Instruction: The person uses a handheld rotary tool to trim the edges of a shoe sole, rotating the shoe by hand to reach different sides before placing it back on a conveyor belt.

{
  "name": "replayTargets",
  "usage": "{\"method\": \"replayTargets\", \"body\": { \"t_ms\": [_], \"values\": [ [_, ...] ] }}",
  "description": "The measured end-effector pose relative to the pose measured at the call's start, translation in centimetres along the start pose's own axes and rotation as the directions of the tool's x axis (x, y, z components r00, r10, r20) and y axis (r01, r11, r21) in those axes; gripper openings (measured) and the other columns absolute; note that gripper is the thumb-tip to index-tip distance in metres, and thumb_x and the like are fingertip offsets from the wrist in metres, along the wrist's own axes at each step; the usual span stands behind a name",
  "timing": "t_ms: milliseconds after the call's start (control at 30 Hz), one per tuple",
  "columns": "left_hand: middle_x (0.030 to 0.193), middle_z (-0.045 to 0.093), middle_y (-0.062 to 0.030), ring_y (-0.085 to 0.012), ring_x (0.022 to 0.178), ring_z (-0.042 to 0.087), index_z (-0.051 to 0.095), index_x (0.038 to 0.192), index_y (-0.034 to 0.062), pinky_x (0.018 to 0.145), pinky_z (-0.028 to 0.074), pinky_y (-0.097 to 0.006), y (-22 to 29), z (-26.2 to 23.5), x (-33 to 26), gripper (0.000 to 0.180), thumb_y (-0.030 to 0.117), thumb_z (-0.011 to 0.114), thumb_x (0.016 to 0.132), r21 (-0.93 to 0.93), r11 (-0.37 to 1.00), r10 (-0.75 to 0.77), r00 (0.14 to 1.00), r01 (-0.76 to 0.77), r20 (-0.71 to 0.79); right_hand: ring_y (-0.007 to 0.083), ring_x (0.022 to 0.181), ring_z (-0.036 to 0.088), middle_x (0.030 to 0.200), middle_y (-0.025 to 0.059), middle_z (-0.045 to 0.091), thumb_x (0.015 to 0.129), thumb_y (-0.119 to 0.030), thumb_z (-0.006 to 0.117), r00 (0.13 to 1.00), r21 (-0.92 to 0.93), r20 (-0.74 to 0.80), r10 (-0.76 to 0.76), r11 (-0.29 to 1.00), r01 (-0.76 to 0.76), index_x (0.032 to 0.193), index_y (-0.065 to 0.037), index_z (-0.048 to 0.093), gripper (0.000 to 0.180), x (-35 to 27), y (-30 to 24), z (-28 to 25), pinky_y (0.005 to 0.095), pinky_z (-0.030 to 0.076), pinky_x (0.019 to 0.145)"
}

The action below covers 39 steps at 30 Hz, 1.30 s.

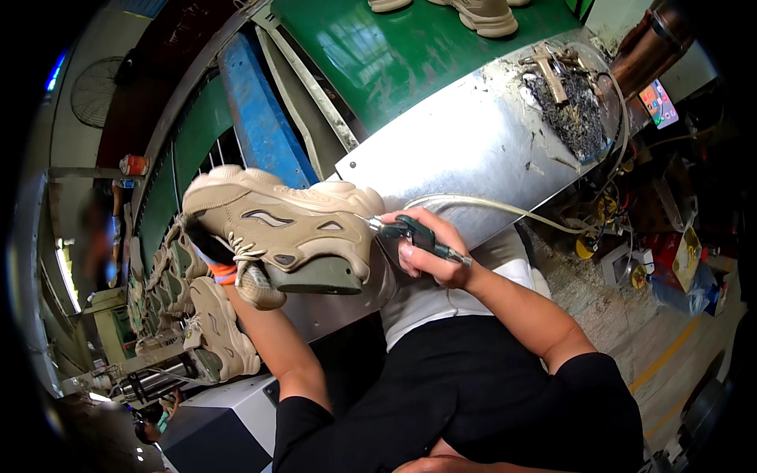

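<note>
A beige sneaker with a chunky pale sole is held up on its side in front of me, sole uppermost. A green shoe last fills its ankle opening. My left hand grips the shoe from its left side; orange and purplish cloth shows there, and most of its fingers are hidden behind the shoe. In my right hand is a dark green hand tool with a slim metal tip. That tip meets the shoe near the sole edge, or is just beside it; I cannot tell which.
A metal worktop bears a dark, crusted residue patch. A pale hose curves over its front edge. Behind runs a green conveyor belt with more shoes. At left, several beige sneakers stand on a rack.
</note>
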<state>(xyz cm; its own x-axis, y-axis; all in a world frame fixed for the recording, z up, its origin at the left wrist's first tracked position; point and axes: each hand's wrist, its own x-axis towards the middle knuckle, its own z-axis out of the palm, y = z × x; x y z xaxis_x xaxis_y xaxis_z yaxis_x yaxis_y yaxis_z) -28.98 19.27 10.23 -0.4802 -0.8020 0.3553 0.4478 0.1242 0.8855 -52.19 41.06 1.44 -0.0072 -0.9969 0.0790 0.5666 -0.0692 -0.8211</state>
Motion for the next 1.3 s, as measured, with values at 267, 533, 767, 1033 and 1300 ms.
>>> {"method": "replayTargets", "body": {
  "t_ms": [267, 533, 767, 1033, 1300],
  "values": [
    [0.134, 0.052, -0.0129, -0.0277, 0.121, 0.051, 0.046, 0.136, 0.0062, 0.103, 0.043, -0.042, 0.4, -10.4, -14.9, 0.053, 0.044, 0.047, 0.098, 0.457, 0.825, 0.008, 0.802, 0.332, -0.598, 0.0068, 0.058, 0.046, 0.075, 0.0008, 0.05, 0.089, -0.008, 0.052, 0.994, 0.082, -0.081, 0.073, 0.994, -0.067, 0.131, -0.002, 0.045, 0.043, 1.6, 0.8, 2.2, 0.0229, 0.039, 0.055],
    [0.131, 0.056, -0.0108, -0.028, 0.115, 0.058, 0.044, 0.139, 0.0085, 0.091, 0.052, -0.041, 2.5, -0.9, -25.8, 0.056, 0.045, 0.051, 0.097, -0.107, 0.875, -0.391, 0.559, 0.472, -0.731, 0.0055, 0.062, 0.047, 0.074, -0.0012, 0.053, 0.087, -0.011, 0.059, 0.986, -0.262, -0.135, -0.097, 0.963, 0.059, 0.129, -0.001, 0.047, 0.044, 2.3, 4.3, 3.7, 0.0231, 0.04, 0.059],
    [0.114, 0.064, -0.0217, -0.0317, 0.089, 0.067, 0.048, 0.135, 0.0022, 0.067, 0.058, -0.038, 3.7, 6.3, -27.6, 0.071, 0.061, 0.044, 0.094, -0.19, 0.553, -0.74, 0.373, 0.811, -0.56, 0.0088, 0.061, 0.049, 0.069, 0.003, 0.054, 0.086, -0.011, 0.06, 0.988, -0.27, -0.118, -0.097, 0.961, 0.062, 0.127, 0.001, 0.046, 0.045, 1.9, 4.0, 4.2, 0.0264, 0.04, 0.058],
    [0.111, 0.065, -0.0212, -0.0312, 0.086, 0.069, 0.045, 0.136, -0.0023, 0.068, 0.059, -0.038, 0.3, 10.8, -23.6, 0.084, 0.069, 0.037, 0.092, -0.345, 0.551, -0.817, 0.408, 0.76, -0.407, 0.0073, 0.058, 0.049, 0.067, 0.0028, 0.055, 0.087, -0.013, 0.059, 0.993, -0.229, -0.102, -0.05, 0.973, 0.026, 0.124, 0.0, 0.047, 0.041, 1.9, 3.7, 3.8, 0.0256, 0.04, 0.056],
    [0.111, 0.065, -0.0234, -0.0391, 0.097, 0.067, 0.044, 0.136, -0.0029, 0.079, 0.059, -0.048, -1.2, 11.7, -21.4, 0.083, 0.068, 0.029, 0.094, -0.492, 0.449, -0.889, 0.43, 0.746, -0.159, 0.0055, 0.053, 0.046, 0.073, 0.0001, 0.051, 0.091, -0.007, 0.055, 0.972, 0.001, -0.067, 0.226, 0.974, -0.227, 0.127, -0.002, 0.046, 0.038, -1.1, 0.9, 2.2, 0.0234, 0.038, 0.049]
  ]
}}
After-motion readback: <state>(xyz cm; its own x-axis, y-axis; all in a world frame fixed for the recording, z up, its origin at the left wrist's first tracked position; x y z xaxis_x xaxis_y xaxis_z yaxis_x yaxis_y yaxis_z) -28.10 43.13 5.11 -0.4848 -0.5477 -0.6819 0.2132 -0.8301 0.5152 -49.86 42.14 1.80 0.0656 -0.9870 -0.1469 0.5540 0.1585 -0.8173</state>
